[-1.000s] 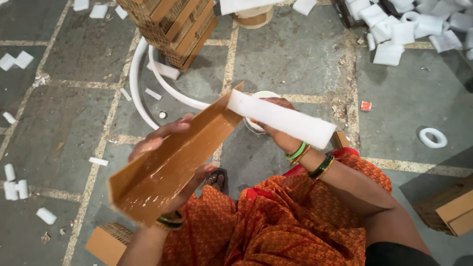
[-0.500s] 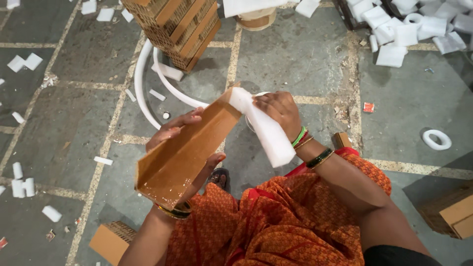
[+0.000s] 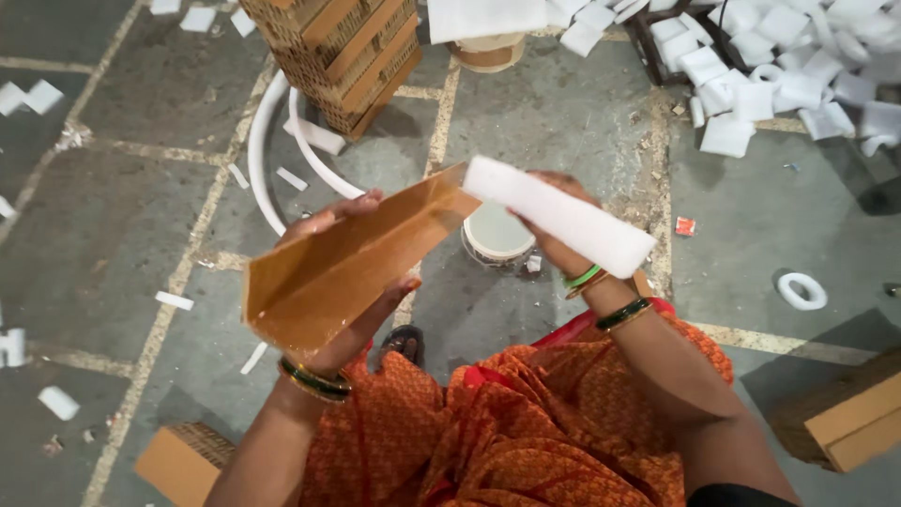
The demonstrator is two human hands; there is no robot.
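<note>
Grey stone floor slabs with pale joints fill the head view, strewn with small white foam offcuts, and a heap of white foam blocks lies at the upper right beside a stack of brown corrugated cardboard angle pieces. Two curved white foam strips lie on the floor near a small round white-lidded tub. At centre, the left hand is closed around a long brown cardboard angle piece folded into a V, fingers wrapped behind it and thumb on its inner face, holding it tilted with one end raised. The right hand is clasped around a long white rectangular foam bar, whose near end touches the raised tip of the cardboard. By the look of it, the step in hand is bringing foam and cardboard together end to end; seating the bar in the fold would call for turning it in line with the crease. The foam looks clean, straight and square-edged; the cardboard looks stiff and sharply creased.
</note>
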